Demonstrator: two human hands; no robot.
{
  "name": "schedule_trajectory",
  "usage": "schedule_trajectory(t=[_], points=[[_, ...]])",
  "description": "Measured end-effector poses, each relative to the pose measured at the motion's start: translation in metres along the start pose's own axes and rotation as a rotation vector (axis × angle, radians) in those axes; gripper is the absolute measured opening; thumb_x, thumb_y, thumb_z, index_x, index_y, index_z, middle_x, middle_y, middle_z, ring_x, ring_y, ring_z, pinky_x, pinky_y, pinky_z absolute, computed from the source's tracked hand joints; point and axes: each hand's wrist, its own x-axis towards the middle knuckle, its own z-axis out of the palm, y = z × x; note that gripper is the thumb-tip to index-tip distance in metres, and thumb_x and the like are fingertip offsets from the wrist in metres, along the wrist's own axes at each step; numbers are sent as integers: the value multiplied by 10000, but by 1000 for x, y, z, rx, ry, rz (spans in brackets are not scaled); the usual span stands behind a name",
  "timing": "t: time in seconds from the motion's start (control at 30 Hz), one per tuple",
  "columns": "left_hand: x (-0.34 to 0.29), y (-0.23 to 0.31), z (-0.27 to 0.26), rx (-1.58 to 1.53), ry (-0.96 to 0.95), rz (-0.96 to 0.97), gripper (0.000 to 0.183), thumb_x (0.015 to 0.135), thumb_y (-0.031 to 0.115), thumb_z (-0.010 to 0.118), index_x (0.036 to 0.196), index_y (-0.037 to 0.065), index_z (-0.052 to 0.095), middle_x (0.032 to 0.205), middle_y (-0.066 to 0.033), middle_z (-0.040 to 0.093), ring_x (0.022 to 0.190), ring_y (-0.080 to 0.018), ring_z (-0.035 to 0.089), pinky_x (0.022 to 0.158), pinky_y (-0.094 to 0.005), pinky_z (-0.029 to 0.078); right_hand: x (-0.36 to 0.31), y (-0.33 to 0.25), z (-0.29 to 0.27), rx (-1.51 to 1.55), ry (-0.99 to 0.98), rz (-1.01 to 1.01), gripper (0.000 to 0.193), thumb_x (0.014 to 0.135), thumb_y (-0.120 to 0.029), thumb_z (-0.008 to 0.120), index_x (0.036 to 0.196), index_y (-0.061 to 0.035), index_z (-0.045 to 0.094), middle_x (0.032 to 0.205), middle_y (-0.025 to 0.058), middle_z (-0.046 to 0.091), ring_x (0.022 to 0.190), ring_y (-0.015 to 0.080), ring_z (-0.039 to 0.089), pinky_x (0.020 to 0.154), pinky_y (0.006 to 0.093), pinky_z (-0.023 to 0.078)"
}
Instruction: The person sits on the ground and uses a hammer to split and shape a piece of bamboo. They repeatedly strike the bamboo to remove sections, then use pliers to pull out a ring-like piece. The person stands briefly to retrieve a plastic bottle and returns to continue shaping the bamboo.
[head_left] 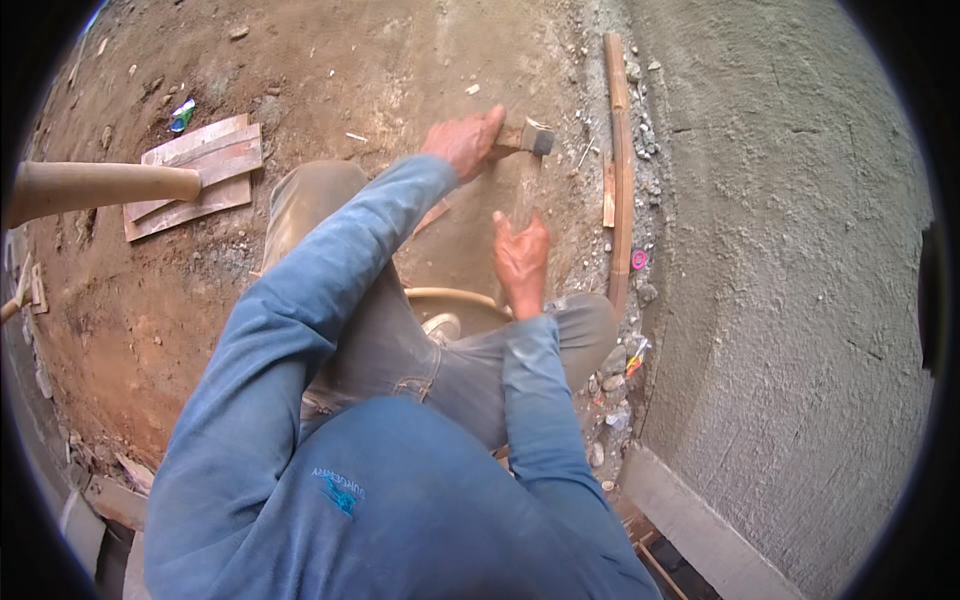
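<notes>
Out in front of my knees, my left hand (464, 144) is closed round what looks like a hammer (538, 137), with a tan shaft and a dark grey end pointing right. Nearer to me, my right hand (522, 262) is closed, its thumb pointing forward. A pale wooden stick (525, 190), smeared by motion, runs from it toward the hammer's head. Whether stick and head touch, I cannot tell. Below my hands, a curved tan rim (450, 293) shows between my legs, next to a light shoe (441, 326). A small wood piece (432, 215) lies under my left wrist.
Several flat boards (215, 160) lie on the dirt at left, with a thick wooden pole (110, 187) jutting over them. At right, a long wooden strip (622, 170) runs along gravel beside a rough grey cement surface (790, 260). A pink ring (639, 260) lies by the strip.
</notes>
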Motion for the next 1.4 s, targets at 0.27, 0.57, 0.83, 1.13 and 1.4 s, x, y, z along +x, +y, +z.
schedule_trajectory(t=[0.27, 0.57, 0.83, 1.13, 1.4], points=[[13, -60, 4, -21, 33, -100, 380, 979, 347, 693, 1140, 98, 455, 979, -215, 724, 935, -444, 707, 778, -553, 541, 24, -24, -3, 1201, -569, 560, 123, 978, -93, 676, 973, -77, 554, 675, 19, 539, 476, 103, 490, 404, 264, 401], [-6, -26, -19, 30, 99, -61, 401, 976, 360, 659, 1124, 43, 464, 1106, -228, 657, 1014, -465, 664, 808, -543, 548, 6, -53, -23, 388, -120, 177, 213, 980, -197, 703, 927, -26, 588, 670, 29, 558, 543, 144, 555, 501, 336, 461], [8, -23, -1, 113, 47, -25, 483, 1009, 427, 611, 1196, 30, 408, 1126, -241, 648, 946, -479, 688, 766, -560, 556, 19, -56, -26, 44, -196, 48, 179, 958, -153, 701, 926, 7, 627, 690, 89, 614, 591, 220, 594, 575, 411, 491], [9, -22, 0, 142, 35, -38, 418, 1023, 379, 595, 1138, 26, 403, 1092, -260, 634, 923, -494, 676, 749, -571, 543, 27, -57, -36, 514, 97, -522, 183, 1026, -138, 566, 869, -73, 633, 635, -6, 531, 564, 105, 529, 464, 315, 446], [-3, -40, -6, 58, 94, 42, 357, 956, 288, 691, 1130, 62, 475, 1084, -193, 645, 937, -453, 667, 764, -531, 543, 22, -7, 1, 291, -353, 265, 218, 896, -140, 718, 926, 56, 628, 779, 168, 675, 699, 267, 655, 669, 414, 523]])
